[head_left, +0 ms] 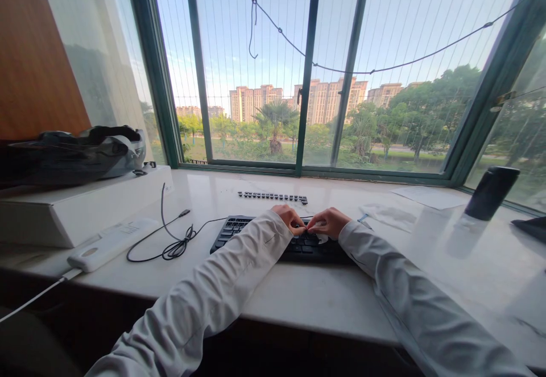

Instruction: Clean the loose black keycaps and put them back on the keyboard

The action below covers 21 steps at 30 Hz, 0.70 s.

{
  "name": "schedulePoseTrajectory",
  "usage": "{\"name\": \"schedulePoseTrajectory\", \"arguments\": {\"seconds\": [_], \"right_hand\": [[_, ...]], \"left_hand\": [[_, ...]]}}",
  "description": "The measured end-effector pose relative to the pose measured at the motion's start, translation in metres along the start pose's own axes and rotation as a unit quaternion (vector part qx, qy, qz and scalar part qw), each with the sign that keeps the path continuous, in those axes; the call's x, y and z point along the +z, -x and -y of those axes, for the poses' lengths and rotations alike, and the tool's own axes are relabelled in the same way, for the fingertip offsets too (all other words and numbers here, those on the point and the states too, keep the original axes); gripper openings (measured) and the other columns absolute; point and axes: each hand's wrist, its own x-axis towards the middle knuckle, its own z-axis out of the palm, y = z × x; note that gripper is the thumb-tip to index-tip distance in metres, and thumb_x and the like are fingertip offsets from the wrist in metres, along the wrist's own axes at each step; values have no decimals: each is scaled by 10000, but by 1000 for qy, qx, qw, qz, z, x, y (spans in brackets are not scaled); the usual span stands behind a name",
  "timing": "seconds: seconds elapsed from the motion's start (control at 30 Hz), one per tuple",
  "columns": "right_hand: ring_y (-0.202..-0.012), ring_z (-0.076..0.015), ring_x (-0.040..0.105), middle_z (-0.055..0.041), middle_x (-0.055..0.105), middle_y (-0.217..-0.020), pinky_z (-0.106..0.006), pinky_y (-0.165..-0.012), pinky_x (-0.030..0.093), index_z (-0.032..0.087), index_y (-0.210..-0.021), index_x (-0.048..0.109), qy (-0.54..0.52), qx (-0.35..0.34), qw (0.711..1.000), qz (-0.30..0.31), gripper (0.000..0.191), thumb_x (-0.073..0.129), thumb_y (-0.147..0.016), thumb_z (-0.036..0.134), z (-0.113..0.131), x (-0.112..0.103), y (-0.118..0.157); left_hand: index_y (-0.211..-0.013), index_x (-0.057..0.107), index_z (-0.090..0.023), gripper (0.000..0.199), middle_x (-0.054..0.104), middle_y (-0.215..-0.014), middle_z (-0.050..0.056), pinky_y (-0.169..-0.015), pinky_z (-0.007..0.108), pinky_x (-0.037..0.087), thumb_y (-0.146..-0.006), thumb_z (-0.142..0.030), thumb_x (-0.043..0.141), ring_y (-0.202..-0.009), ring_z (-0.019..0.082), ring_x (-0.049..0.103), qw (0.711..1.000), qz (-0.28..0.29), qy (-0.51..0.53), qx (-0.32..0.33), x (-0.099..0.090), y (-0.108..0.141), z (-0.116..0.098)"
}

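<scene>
A black keyboard lies on the white counter, partly covered by my sleeves and hands. Over its upper middle, my left hand is closed, its fingertips pinched low at the keys. My right hand meets it from the right, also closed, thumb and finger together. What sits between the fingertips is too small to make out. A small whitish piece shows under my right hand, over the keys. Behind the keyboard, several loose black keycaps stand in a row.
Left of the keyboard lies a coiled black cable, near a white power strip and a white box bearing a dark bag. Clear plastic, paper and a black cylinder are at the right. Windows stand behind.
</scene>
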Motion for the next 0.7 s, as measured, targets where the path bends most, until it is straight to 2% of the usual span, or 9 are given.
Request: {"name": "schedulePoseTrajectory", "arguments": {"seconds": [0.2, 0.37, 0.53, 0.7], "right_hand": [[-659, -144, 613, -11, 691, -664, -227, -614, 413, 220, -833, 751, 25, -15, 1000, -3, 262, 649, -702, 422, 3, 0, 0], [-702, -151, 631, -22, 713, -735, -229, -628, 415, 266, -844, 745, 95, -5, 995, -7, 207, 638, -729, 400, 14, -3, 4], [-655, -169, 634, -51, 713, -722, -250, -561, 371, 286, -815, 747, 240, -5, 971, 21, 213, 563, -776, 387, 39, -11, 12], [-632, -187, 633, -94, 709, -718, -264, -541, 368, 241, -723, 741, 326, -22, 943, 64, 285, 489, -796, 352, 58, -15, 15]], "left_hand": [[-908, 742, -311, 308, 655, -617, -22, -549, 219, 334, -720, -437, 533, -598, 113, 553, 999, 7, -33, 20, -3, 3, -2], [-902, 739, -343, 347, 676, -673, -14, -557, 235, 355, -710, -518, 510, -635, 142, 582, 996, 34, -76, -17, -8, 4, -10], [-927, 722, -391, 365, 696, -759, 11, -597, 255, 394, -679, -572, 524, -700, 179, 611, 992, 51, -113, -37, -8, 2, -17], [-897, 734, -373, 388, 700, -749, 13, -604, 252, 407, -664, -624, 553, -695, 175, 610, 992, 79, -65, -68, -8, 0, -12]]}}
